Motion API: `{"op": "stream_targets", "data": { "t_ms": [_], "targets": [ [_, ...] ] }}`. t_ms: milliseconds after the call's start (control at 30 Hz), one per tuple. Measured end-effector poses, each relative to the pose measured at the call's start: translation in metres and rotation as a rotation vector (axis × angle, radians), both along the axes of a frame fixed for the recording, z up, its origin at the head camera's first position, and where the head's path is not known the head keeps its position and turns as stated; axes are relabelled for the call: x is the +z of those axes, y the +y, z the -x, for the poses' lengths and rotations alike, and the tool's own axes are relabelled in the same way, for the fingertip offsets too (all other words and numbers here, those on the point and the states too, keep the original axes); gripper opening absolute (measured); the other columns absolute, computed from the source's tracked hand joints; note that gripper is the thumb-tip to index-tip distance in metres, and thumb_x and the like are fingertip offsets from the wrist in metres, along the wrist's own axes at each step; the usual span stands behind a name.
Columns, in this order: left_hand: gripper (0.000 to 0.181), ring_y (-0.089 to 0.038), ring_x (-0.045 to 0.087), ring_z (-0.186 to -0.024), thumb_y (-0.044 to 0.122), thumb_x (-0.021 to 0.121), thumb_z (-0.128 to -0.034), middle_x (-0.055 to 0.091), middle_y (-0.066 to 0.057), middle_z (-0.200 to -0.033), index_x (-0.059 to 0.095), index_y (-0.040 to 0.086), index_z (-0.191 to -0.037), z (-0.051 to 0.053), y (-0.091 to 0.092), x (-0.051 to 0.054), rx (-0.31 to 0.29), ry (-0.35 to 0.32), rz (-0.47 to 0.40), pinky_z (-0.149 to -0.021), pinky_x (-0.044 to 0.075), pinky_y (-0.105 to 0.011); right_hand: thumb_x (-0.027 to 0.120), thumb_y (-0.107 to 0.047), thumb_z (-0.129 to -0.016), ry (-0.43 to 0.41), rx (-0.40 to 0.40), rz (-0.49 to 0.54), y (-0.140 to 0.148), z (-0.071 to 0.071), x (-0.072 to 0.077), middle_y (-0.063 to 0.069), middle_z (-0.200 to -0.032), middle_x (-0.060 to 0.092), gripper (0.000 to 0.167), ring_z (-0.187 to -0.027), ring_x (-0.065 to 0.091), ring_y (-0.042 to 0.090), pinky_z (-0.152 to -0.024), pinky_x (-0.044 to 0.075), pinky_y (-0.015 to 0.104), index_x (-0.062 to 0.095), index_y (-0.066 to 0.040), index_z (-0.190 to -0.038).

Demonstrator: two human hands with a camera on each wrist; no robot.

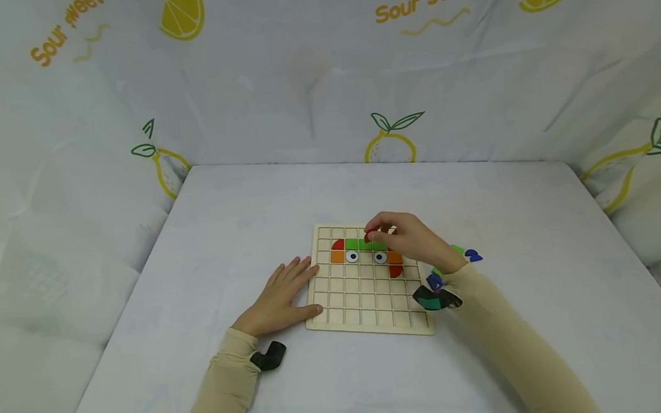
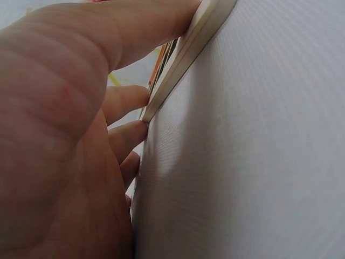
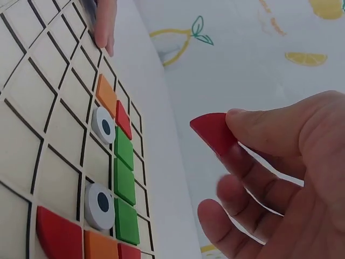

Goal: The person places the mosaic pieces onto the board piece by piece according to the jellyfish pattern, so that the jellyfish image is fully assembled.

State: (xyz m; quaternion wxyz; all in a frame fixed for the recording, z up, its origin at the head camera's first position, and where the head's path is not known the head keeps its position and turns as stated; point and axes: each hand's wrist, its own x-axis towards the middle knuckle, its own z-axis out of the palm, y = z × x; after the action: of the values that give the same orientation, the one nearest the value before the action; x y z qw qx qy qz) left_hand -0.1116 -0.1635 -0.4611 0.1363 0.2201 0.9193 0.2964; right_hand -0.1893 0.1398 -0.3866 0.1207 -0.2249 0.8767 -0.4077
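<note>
A square wooden grid board lies on the table. My left hand rests at its left side with spread fingers, its thumb and fingertips touching the edge. My right hand is raised over the board's far part, pinching a red quarter-circle piece between thumb and fingers. Below it in the grid sit several green square tiles, orange tiles, red rounded corner pieces and two round eye pieces. The hand covers the board's far right corner in the head view.
Loose blue pieces and a green piece lie right of the board, partly behind the right forearm. A black device is at the left wrist. A white cloth with lemon prints hangs behind the table.
</note>
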Motion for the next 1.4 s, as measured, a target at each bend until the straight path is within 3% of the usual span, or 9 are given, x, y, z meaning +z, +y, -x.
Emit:
{"op": "stream_targets", "data": {
  "t_ms": [133,433,667,867,1000,1167,1400],
  "targets": [
    [0.081,-0.03,0.008,-0.16,0.043,0.069,-0.0929,0.02,-0.007,-0.171,0.033,0.015,-0.16,0.001,0.0,0.0,-0.006,0.006,-0.007,-0.13,0.002,-0.053,0.064,-0.019,-0.101,0.015,0.024,-0.009,-0.011,0.003,-0.001,0.002,-0.106,0.07,0.016,-0.09,0.056,0.021,-0.074,0.05,0.029,0.071,-0.011,-0.113],
    [0.081,-0.031,0.008,-0.16,0.043,0.069,-0.0931,0.02,-0.007,-0.171,0.033,0.015,-0.16,0.0,-0.001,0.001,-0.01,0.004,-0.013,-0.13,0.002,-0.054,0.066,-0.018,-0.099,-0.041,0.081,-0.05,-0.032,0.007,-0.009,0.002,-0.106,0.072,0.015,-0.092,0.059,0.018,-0.08,0.051,0.032,0.072,-0.014,-0.113],
    [0.081,-0.031,0.007,-0.16,0.043,0.069,-0.0934,0.018,-0.007,-0.171,0.032,0.014,-0.16,0.0,-0.001,0.002,-0.015,-0.005,-0.029,-0.13,0.001,-0.054,0.066,-0.016,-0.099,-0.04,0.143,-0.081,-0.045,0.006,-0.022,0.001,-0.107,0.074,0.013,-0.096,0.065,0.016,-0.088,0.054,0.034,0.072,-0.013,-0.11],
    [0.08,-0.032,0.008,-0.16,0.043,0.069,-0.0935,0.019,-0.008,-0.171,0.034,0.013,-0.159,0.0,-0.002,0.001,-0.02,0.009,-0.028,-0.13,0.002,-0.055,0.066,-0.016,-0.099,-0.044,0.157,-0.111,-0.053,0.005,-0.033,-0.002,-0.106,0.072,0.009,-0.092,0.059,0.014,-0.084,0.05,0.03,0.073,-0.017,-0.103],
    [0.081,-0.031,0.008,-0.16,0.043,0.069,-0.0933,0.02,-0.008,-0.171,0.033,0.013,-0.16,0.0,-0.002,0.001,-0.02,0.012,-0.022,-0.13,0.002,-0.055,0.065,-0.015,-0.099,-0.026,0.161,-0.137,-0.056,0.005,-0.032,-0.002,-0.105,0.072,0.01,-0.093,0.058,0.015,-0.084,0.05,0.031,0.074,-0.017,-0.102],
    [0.081,-0.031,0.008,-0.16,0.043,0.069,-0.0931,0.02,-0.008,-0.171,0.033,0.013,-0.16,0.0,-0.001,0.002,-0.016,0.007,-0.02,-0.13,0.002,-0.054,0.062,-0.01,-0.1,0.034,0.207,-0.17,-0.058,0.005,-0.029,-0.001,-0.105,0.073,0.014,-0.101,0.062,0.017,-0.095,0.052,0.036,0.075,-0.014,-0.104],
    [0.081,-0.031,0.008,-0.16,0.043,0.068,-0.0935,0.019,-0.008,-0.171,0.033,0.013,-0.159,0.0,-0.002,0.001,-0.021,0.011,-0.017,-0.13,0.003,-0.055,0.062,-0.005,-0.098,0.167,0.295,-0.212,-0.064,0.001,-0.03,0.0,-0.098,0.071,0.016,-0.093,0.058,0.017,-0.091,0.05,0.036,0.077,-0.01,-0.102]
  ]
}}
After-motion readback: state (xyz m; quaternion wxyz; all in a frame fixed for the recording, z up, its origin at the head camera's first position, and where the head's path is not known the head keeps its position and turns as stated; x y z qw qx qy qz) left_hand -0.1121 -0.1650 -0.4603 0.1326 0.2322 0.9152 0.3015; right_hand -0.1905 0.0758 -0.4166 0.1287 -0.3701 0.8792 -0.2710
